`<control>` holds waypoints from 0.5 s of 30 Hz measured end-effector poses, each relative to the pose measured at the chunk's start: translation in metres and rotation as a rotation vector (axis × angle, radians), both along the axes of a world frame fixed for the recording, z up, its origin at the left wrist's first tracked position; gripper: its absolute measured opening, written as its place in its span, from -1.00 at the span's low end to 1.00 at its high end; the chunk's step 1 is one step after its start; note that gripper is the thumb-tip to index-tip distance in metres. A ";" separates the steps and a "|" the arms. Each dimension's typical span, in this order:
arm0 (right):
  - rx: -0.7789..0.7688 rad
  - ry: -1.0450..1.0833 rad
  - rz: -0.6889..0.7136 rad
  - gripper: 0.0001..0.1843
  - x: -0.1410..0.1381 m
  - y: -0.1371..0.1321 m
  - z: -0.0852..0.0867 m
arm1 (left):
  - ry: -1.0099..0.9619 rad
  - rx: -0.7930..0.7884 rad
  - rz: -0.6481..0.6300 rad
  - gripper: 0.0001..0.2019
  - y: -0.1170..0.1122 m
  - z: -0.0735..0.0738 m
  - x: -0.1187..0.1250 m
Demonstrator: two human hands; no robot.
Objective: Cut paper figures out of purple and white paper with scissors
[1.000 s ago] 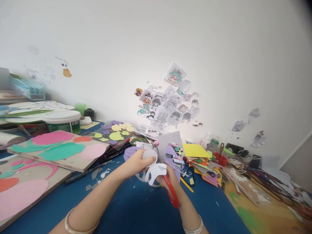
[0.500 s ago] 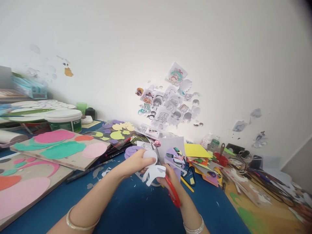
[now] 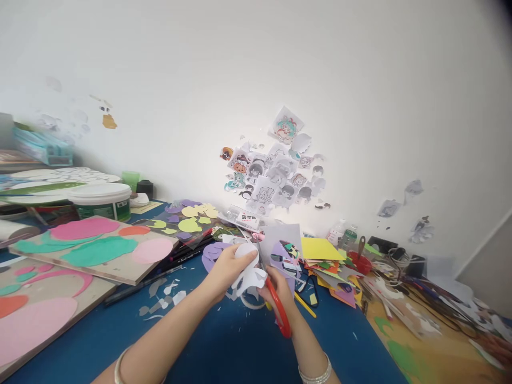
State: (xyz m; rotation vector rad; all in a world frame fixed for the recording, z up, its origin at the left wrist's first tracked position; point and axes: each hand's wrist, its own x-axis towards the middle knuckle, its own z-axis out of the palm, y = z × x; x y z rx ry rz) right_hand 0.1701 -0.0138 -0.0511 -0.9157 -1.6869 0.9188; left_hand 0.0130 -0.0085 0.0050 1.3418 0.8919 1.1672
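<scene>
Pinched between the thumb and fingers of my left hand (image 3: 233, 266) is a piece of white paper (image 3: 248, 278), with a curled, cut strip hanging below it. My right hand (image 3: 277, 288) is closed round red-handled scissors (image 3: 280, 312). Their blades point up and away from me, close beside the paper's right edge; whether they touch it I cannot tell. Just beyond my hands lie purple paper pieces (image 3: 212, 257) and an upright grey-white sheet (image 3: 282, 237). Small white paper scraps (image 3: 179, 297) are scattered on the blue tabletop (image 3: 208, 341).
To the left, boards (image 3: 140, 272) carry pink, green and orange paper shapes, with a white-lidded tub (image 3: 100, 200) behind. On the right are a stack of coloured paper (image 3: 320, 249), a red bowl (image 3: 360, 262) and a cluttered wooden board (image 3: 400, 325). Another person's hand (image 3: 496, 346) shows at the right edge.
The hanging white strip has shifted and now sits closer against the paper in my left hand. The scissors' red handle has moved slightly left and up. The whole view has shifted a little.
</scene>
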 end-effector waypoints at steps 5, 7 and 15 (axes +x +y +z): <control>-0.009 -0.010 0.037 -0.48 -0.001 0.006 -0.004 | 0.135 0.072 0.044 -0.75 0.003 -0.001 -0.002; -0.004 -0.014 0.053 -0.42 -0.002 0.009 -0.005 | 0.171 0.096 0.044 -0.74 0.004 -0.001 -0.003; 0.038 -0.013 0.013 -0.47 -0.007 0.004 -0.001 | 0.199 0.167 0.071 -0.73 0.006 -0.006 -0.001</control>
